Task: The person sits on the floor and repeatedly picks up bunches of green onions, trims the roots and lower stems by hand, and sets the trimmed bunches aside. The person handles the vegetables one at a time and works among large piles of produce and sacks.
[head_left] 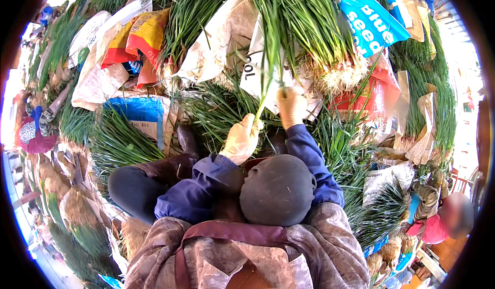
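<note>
Your gloved left hand (pixel 241 140) pinches the pale lower ends of a few long green stalks (pixel 270 57), which rise away from you in front of a white sack (pixel 258 64). Your gloved right hand (pixel 291 106) is curled just beside them, apart from the left; whether it grips anything is too small to tell. A thick bundle (pixel 330 36) with bushy roots lies beyond it. The step in hand looks like handling the stalks singly or in small lots; the next move seems to call for a steady left pinch and careful right fingers.
</note>
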A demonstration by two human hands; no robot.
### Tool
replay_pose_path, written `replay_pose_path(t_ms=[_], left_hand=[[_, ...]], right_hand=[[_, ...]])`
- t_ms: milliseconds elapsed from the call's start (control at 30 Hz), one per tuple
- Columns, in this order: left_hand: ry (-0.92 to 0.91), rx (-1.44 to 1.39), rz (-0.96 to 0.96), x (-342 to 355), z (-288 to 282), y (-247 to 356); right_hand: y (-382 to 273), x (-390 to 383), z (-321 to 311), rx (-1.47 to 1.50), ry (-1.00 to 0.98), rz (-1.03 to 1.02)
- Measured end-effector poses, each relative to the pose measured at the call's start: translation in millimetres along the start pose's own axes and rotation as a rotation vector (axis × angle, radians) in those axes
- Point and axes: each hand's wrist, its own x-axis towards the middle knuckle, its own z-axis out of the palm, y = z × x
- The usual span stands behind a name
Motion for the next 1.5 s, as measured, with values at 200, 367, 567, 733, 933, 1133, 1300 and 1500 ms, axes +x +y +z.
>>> replay_pose_path(t_ms=[200,367,567,733,933,1133,1300,1500], left_hand=[[0.053,0.036,0.271,28,-31,22],[-0.025,-0.242,-0.241,49,-77,15],[-0.376,-0.264,-0.183,35,-13,50],[-0.136,0.107,-0.099,64,2,37],[-0.121,-0.305,-0.126,43,20,25],[-0.422,-0.444,-0.136,25,-5,10],[-0.309,-0.455,-0.026,23,3,9],[-0.259,-0.444,-0.027,7,24,-9]], right_hand=[[69,-63,44,-0.563,-1.034,-0.287],[49,-14,-11,-0.297,-0.501,-0.200],[69,59,-16,-0.574,-0.027,0.038],[4,-6,-39,-0.114,-0.150,-0.179],[33,-25,-25,0.884,-0.293,0.146],[-9,-10,-1,1.755,-0.833,0.262],[-9,-26,9,1.802,-0.688,0.493],[43,-6,20,1.690,-0.084,0.680]])
